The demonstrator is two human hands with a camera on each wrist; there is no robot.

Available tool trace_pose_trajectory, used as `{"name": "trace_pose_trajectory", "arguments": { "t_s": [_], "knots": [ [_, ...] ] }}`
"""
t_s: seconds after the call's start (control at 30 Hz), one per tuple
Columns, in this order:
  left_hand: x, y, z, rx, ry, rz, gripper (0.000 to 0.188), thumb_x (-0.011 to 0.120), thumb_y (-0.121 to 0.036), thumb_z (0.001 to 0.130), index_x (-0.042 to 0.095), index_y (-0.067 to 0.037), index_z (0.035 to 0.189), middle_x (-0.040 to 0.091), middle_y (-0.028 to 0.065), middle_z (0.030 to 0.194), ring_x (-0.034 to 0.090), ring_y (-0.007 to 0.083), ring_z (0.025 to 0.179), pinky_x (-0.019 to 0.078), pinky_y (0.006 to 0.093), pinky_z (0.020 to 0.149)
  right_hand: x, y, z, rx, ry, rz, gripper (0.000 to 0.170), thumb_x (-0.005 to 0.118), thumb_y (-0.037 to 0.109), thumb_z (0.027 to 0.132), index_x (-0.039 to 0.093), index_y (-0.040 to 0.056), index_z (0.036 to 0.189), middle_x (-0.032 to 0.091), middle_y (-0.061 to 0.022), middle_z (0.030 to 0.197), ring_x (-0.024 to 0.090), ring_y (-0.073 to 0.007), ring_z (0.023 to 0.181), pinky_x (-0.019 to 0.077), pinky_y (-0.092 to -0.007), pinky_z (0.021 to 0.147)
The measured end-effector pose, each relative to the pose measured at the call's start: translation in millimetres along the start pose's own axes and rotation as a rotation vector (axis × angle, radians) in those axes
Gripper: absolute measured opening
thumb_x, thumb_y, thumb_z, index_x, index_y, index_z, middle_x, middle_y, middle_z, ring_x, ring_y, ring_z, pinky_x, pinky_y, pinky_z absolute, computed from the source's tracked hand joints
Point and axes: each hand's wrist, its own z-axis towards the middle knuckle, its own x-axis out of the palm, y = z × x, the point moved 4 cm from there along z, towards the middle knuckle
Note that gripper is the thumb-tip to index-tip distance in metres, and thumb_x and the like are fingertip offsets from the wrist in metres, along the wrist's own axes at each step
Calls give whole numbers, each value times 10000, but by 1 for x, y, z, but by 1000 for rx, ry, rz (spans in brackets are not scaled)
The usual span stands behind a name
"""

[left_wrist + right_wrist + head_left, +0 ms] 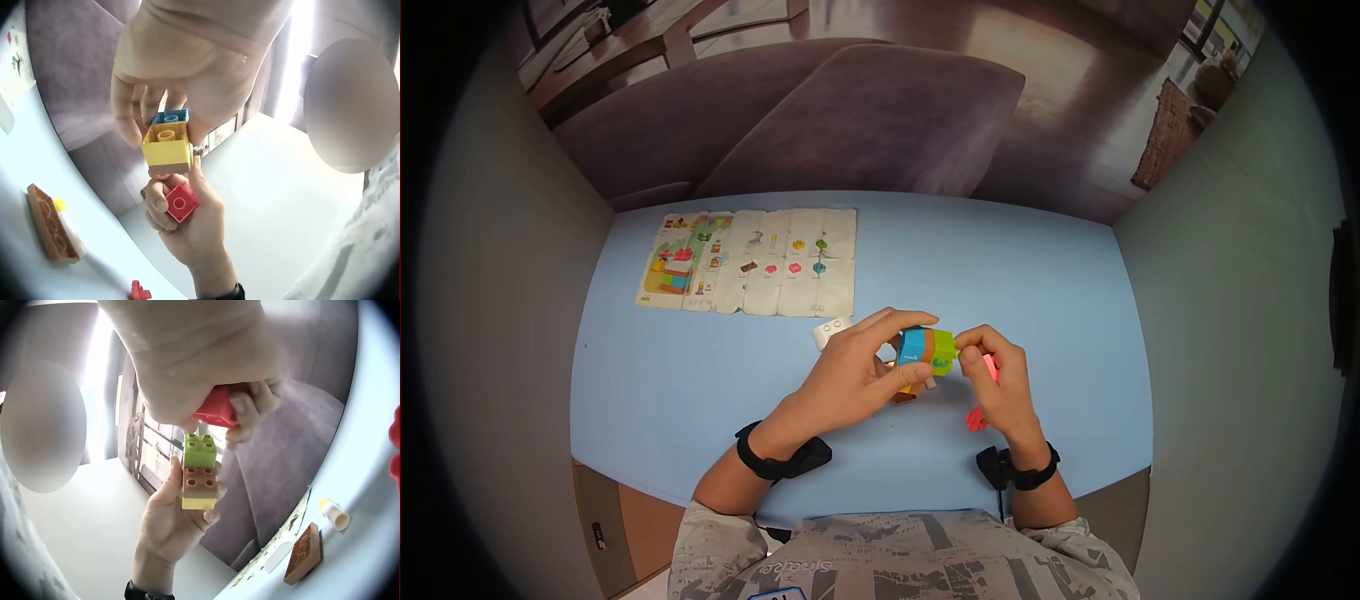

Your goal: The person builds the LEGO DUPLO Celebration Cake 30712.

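Observation:
My left hand (850, 375) grips a joined stack by its sides, with a blue block (912, 345) marked 1, a brown layer (199, 481) and a green block (944, 350). A yellow block (167, 153) belongs to the same stack, beside the blue one. Curled fingers of my right hand (1005, 390) hold a red block (181, 204) against the palm. The right thumb and index finger are at the green block's end; whether they touch it I cannot tell.
An unfolded picture sheet (790, 265) lies at the table's back left. A white piece (830, 332) is behind my left hand, and a red piece (976, 418) lies beside my right wrist. A brown piece (304, 556) and a white cylinder with yellow (337, 515) are on the table.

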Motion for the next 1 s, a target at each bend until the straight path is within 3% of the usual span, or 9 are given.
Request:
{"name": "trace_pose_trajectory", "arguments": {
  "t_s": [0.07, 0.17, 0.27, 0.37, 0.47, 0.6, 0.7, 0.8, 1.0],
  "knots": [
    [4, 1, 0, 4, -10, -64, 508, 815, -183, 906, 647, -104, 1379, 657, 75, 1191, 684, 206, 1021, 571, 378, 838, 2, 3, 2, -48, -18, 36, 221, 691, 207, 1016, 655, -6, 1065, 642, -25, 815, 566, -89, 764, 473, -266, 703],
    [9, -1, 2, 175, -4, 166, 492, 808, -127, 909, 621, -43, 1356, 628, 104, 1142, 695, 209, 943, 621, 325, 731, 4, 6, 1, -38, -1, 127, 210, 699, 208, 1012, 642, 6, 1007, 607, -3, 829, 531, -74, 784, 454, -257, 708],
    [13, 0, 2, 193, -1, 166, 444, 814, -110, 888, 624, -28, 1282, 624, 103, 1140, 666, 216, 978, 596, 327, 757, 4, 9, 0, -77, 2, 180, 238, 707, 222, 1008, 601, 23, 933, 571, 0, 817, 492, -77, 756, 429, -256, 690],
    [17, 9, 3, 96, 54, 89, 424, 836, -95, 856, 629, -57, 1224, 631, 60, 1191, 636, 215, 1174, 558, 390, 939, 4, 8, -2, -180, -31, 110, 280, 680, 240, 1024, 553, 34, 882, 548, -17, 813, 471, -97, 729, 411, -263, 670],
    [27, 17, 4, 94, 98, -20, 393, 830, -97, 859, 623, -53, 1190, 639, 66, 1185, 651, 222, 1148, 568, 390, 948, 6, 6, -3, -236, -25, 80, 286, 632, 245, 1047, 532, 36, 879, 534, -39, 819, 462, -117, 711, 401, -269, 657],
    [25, 16, 4, 102, 69, 39, 404, 837, -119, 860, 624, -47, 1196, 669, 78, 1181, 672, 227, 1103, 583, 386, 933, 6, 10, -4, -255, 23, 100, 229, 568, 208, 1066, 523, 28, 931, 530, -58, 837, 466, -134, 707, 409, -283, 657],
    [19, 8, 4, 91, 32, 108, 411, 840, -131, 862, 628, -46, 1203, 685, 84, 1187, 678, 225, 1089, 590, 377, 898, 13, 17, -6, -166, -4, 112, 175, 538, 161, 1071, 505, 21, 971, 537, -71, 862, 473, -146, 703, 425, -299, 666],
    [19, 8, 3, 101, 33, 123, 415, 844, -137, 862, 634, -45, 1208, 690, 87, 1193, 678, 222, 1092, 593, 369, 875, 13, 16, -4, -241, -36, 6, 134, 511, 117, 1072, 492, 15, 987, 551, -85, 884, 486, -158, 698, 441, -312, 671],
    [22, 9, 5, 137, 34, 89, 425, 861, -130, 847, 643, -45, 1200, 688, 86, 1191, 679, 221, 1094, 595, 374, 869, 13, 13, -5, -326, -122, -47, 196, 522, 109, 1074, 502, 16, 902, 560, -99, 866, 496, -170, 693, 437, -303, 644]
  ]
}}
